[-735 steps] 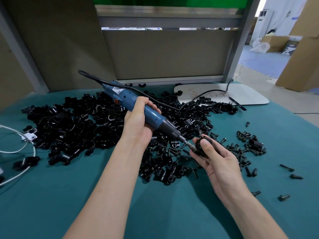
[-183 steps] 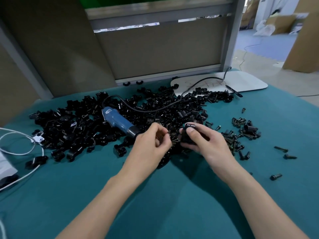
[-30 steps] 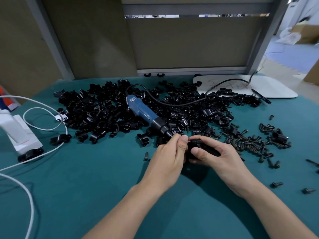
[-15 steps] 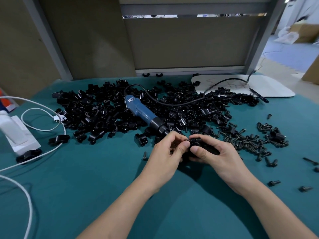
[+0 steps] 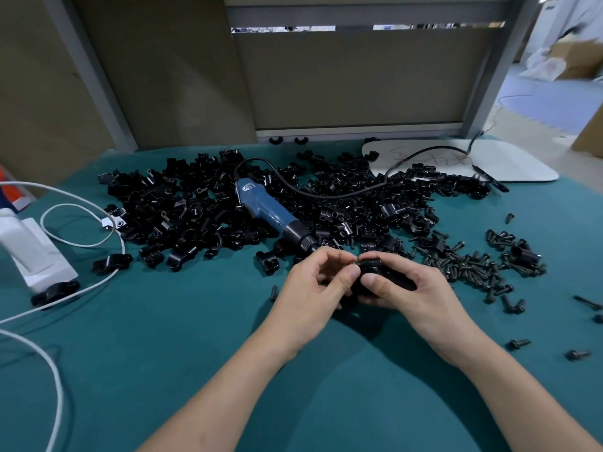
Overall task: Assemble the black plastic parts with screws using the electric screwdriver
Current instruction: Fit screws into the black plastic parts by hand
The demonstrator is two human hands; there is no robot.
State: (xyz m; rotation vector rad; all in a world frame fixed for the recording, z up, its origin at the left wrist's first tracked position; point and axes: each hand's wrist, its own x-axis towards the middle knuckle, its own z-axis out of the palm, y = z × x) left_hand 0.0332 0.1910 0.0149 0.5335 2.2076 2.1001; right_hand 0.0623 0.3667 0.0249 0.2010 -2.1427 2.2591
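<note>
Table: teal cloth (image 5: 130, 370) under a heap of black plastic parts (image 5: 182, 207)
Left hand (image 5: 313, 288): pinches a small screw (image 5: 355, 263)
Right hand (image 5: 414, 291): grips one black part (image 5: 372, 270)
Electric screwdriver (image 5: 264, 207): lies on the heap

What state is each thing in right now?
electric screwdriver: lying unheld on the parts pile
black part: gripped in the right hand
screw: pinched by the left hand, against the black part
loose screws: scattered on the cloth
</note>
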